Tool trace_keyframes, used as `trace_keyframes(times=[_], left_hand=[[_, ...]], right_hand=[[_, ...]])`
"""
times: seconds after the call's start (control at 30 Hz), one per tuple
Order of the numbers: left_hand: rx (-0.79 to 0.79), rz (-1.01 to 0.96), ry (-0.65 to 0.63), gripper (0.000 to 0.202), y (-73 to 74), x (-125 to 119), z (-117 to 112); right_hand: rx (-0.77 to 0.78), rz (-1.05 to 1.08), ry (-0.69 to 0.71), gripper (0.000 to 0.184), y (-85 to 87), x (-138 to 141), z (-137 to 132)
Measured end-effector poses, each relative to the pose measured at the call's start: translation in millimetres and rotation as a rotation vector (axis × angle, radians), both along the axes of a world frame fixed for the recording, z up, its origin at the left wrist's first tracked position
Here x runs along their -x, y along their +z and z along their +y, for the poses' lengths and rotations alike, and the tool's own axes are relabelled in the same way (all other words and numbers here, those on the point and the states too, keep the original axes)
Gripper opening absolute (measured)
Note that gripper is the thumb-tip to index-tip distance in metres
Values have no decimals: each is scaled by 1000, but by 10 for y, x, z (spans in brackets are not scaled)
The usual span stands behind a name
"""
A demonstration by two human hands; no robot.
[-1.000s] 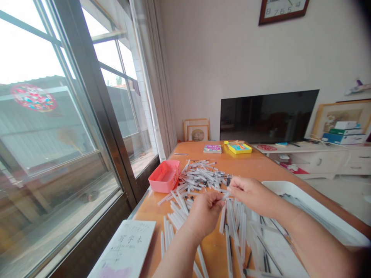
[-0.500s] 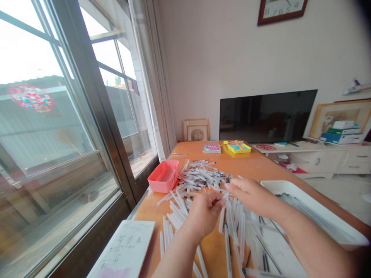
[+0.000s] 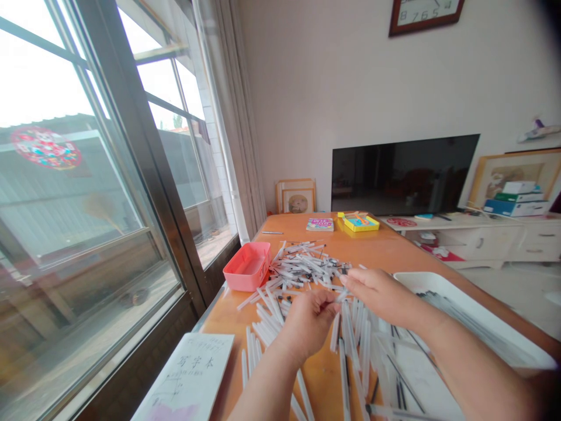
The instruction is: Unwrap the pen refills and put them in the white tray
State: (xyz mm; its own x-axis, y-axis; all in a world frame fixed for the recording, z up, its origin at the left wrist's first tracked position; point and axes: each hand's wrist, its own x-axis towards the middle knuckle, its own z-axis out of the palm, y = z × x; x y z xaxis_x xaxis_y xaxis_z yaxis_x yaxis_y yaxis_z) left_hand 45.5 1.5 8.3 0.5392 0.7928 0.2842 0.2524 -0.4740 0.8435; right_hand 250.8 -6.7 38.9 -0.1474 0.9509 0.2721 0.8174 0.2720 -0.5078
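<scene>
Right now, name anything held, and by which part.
The left hand seems to pinch a translucent plastic tube near one end; for the right hand, I cannot tell.

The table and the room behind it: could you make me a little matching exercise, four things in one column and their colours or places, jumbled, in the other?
Column 1
1. Tubes
2. Tub
3. Tray
4. TV

Column 2
A. Black, beyond the table
B. Pinkish red, at the table's left side
C. Whitish and see-through, strewn over the middle of the table
D. White, at the table's right side

Right pairs: 1-C, 2-B, 3-D, 4-A
</scene>
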Motion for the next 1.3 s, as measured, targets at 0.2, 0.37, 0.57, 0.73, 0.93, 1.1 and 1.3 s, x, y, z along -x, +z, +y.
trace_keyframes(times=[0.2, 0.37, 0.57, 0.73, 0.93, 1.1, 1.3], left_hand=[[81, -35, -67, 26, 48, 31, -6], [-7, -8, 16, 27, 91, 79, -7], [-94, -29, 141, 19, 29, 123, 52], [-4, -302, 369, 25, -70, 180, 230], [181, -619, 542, 36, -42, 274, 327], [279, -719, 528, 41, -11, 309, 307], [348, -821, 528, 47, -22, 312, 328]], right_hand=[[6, -3, 25, 41, 50, 31, -48], [-88, -18, -74, 40, 5, 135, -42], [-125, 164, -116, 42, -10, 283, -27], [-78, 273, -121, 44, -120, 441, -39], [33, -133, 88, 17, -384, 806, -171], [93, -320, 111, 12, -519, 947, -229], [79, -322, 144, 11, -596, 922, -212]])
